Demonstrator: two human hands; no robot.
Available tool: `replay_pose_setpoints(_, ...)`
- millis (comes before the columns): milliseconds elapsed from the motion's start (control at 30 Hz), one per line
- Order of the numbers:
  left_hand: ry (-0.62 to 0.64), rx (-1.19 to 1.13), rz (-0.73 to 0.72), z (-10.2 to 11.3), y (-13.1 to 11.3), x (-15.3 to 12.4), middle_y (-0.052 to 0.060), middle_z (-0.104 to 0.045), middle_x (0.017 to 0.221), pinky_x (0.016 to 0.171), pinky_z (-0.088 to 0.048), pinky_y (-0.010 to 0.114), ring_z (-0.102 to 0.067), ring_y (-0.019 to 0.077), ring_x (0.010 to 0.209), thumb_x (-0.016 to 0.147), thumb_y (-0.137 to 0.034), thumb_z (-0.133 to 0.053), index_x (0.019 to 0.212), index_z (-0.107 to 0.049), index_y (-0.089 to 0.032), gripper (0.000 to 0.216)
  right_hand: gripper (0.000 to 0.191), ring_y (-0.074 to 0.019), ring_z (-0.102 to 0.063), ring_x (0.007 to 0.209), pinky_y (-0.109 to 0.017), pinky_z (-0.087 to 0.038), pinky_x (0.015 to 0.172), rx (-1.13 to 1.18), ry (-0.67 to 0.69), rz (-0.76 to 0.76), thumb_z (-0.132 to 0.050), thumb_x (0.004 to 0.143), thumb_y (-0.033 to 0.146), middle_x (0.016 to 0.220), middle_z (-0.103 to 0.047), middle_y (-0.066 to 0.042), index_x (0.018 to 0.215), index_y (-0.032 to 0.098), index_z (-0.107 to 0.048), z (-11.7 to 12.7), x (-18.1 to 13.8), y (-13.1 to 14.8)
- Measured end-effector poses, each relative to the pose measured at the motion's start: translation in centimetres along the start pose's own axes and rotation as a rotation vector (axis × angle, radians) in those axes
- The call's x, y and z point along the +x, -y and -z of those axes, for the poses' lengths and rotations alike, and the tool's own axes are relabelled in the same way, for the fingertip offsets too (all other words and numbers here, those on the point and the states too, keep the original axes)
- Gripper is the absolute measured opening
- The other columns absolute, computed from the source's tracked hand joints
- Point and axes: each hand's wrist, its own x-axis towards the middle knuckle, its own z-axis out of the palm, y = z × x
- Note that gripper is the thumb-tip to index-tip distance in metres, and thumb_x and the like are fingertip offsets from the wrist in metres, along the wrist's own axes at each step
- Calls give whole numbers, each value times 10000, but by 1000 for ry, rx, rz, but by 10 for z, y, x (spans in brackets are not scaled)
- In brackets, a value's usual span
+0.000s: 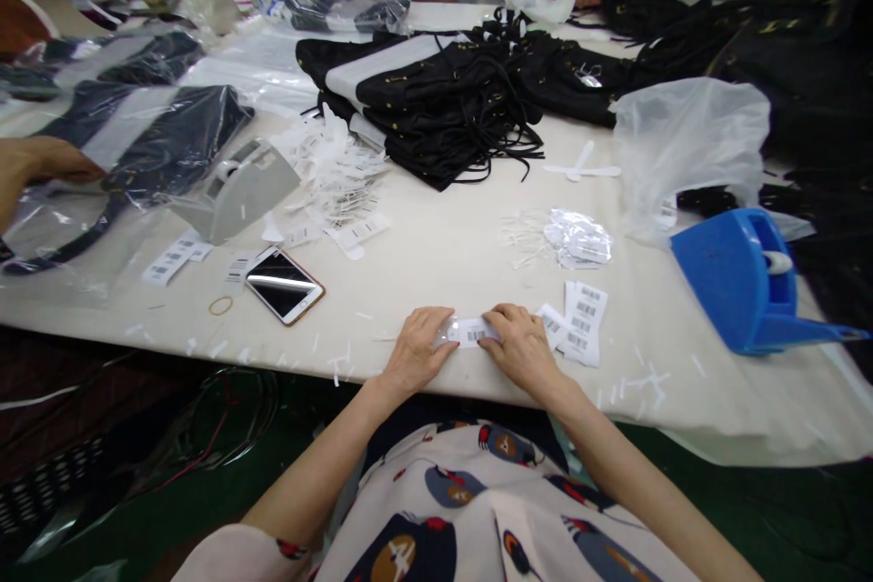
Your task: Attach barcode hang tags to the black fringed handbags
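One worktop (436, 232): its near edge runs just in front of the person's body; anything let slip here could drop off toward the lap or floor.
Black stack (416, 82): loose cords hang off its near side; a snag could drag the heap toward the loose tags.
Blue tape dispenser (740, 277): stands to the right, well apart from the work; a wide sweep of the right elbow might knock it.
Left hand (419, 346): thumb and fingers pinch the left end of the white label; a slack grip would let it skew.
Right hand (522, 346): pinches the right end; uneven pull between the two could crease or tear the piece.
Barcode strip (583, 323): lies just beside the right hand, whose wrist could push it askew.
White label (472, 333): held between both hands near the worktop's edge; fingertips partly cover it, so a crooked alignment could be missed.
Tape slivers (647, 382): scattered near the edge; if tacky, they could cling to a sleeve or tag.
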Motion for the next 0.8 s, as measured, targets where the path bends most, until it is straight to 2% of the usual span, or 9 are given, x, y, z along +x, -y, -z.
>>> replay_pose_setpoints(100, 2, 116, 104, 6, 0, 5, 77, -563, 1061, 857, -367, 387, -465, 229, 1026, 732, -295, -598, 1074, -528, -188, 365, 198, -220, -494, 944, -336, -341, 770, 1, 40, -3, -588, 756, 276, 1022, -571, -79, 937, 195, -592, 2, 6, -2)
replay_pose_setpoints(200, 104, 196, 168, 11, 0, 12, 61, -557, 966, 805, -370, 384, -473, 235, 963, 679, -338, -639, 946, -566, -193, 312, 220, -224, -493, 941, -332, -339, 751, 5, 88, -14, -620, 724, 289, 990, -565, -71, 920, 196, -584, 3, 13, -4)
replay_pose_setpoints(400, 252, 211, 254, 16, 0, 32, 55, -552, 913, 739, -378, 360, -489, 235, 898, 604, -355, -686, 873, -543, -185, 349, 271, -216, -500, 874, -304, -337, 688, 42, 220, -33, -666, 649, 316, 928, -551, -60, 863, 190, -556, 5, 31, -9)
replay_pose_setpoints(533, 309, 203, 252, 19, -1, 40, 49, -553, 900, 724, -390, 347, -498, 233, 890, 573, -350, -701, 844, -543, -189, 354, 276, -194, -511, 792, -275, -321, 631, 69, 234, -39, -674, 617, 293, 852, -561, -44, 829, 188, -530, 8, 35, -9)
replay_pose_setpoints(667, 350, 150, 230, 20, -1, 42, 34, -564, 845, 696, -389, 310, -510, 206, 837, 580, -328, -688, 756, -567, -190, 255, 283, -150, -495, 632, -246, -281, 548, 193, 253, -90, -673, 600, 253, 685, -550, 6, 827, 204, -512, 10, 32, -10)
replay_pose_setpoints(800, 389, 17, 241, 21, -1, 44, 4, -561, 716, 620, -366, 253, -510, 149, 710, 614, -266, -640, 645, -561, -176, 123, 209, -114, -457, 567, -229, -289, 524, 468, 240, -126, -651, 601, 218, 616, -516, 44, 741, 205, -497, 6, 30, -18)
